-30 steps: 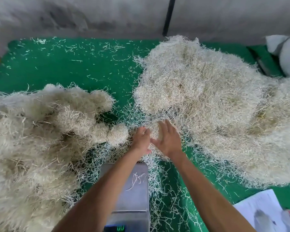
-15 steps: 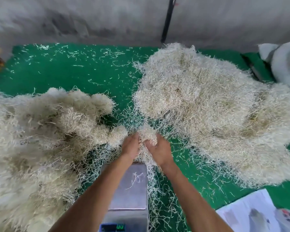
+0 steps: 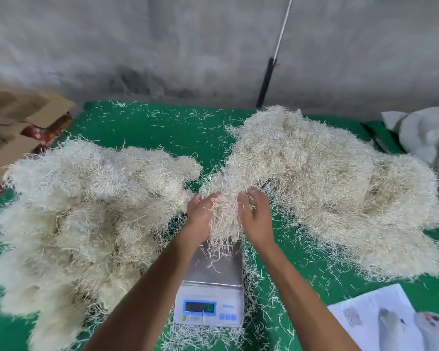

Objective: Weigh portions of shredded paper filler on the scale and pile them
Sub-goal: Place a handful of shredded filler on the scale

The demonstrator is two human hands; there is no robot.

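While the clump (image 3: 223, 216) hangs just above the scale (image 3: 214, 282), the left hand (image 3: 200, 219) and right hand (image 3: 256, 219) cup it from either side, fingers curled in. Lowering it centred on the pan would keep strands off the mat (image 3: 147, 127), between the left pile (image 3: 86, 211) and right pile (image 3: 335, 193).

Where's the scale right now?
In the head view the scale sits low at centre on the green mat, between the two filler heaps, just below both hands holding a clump.
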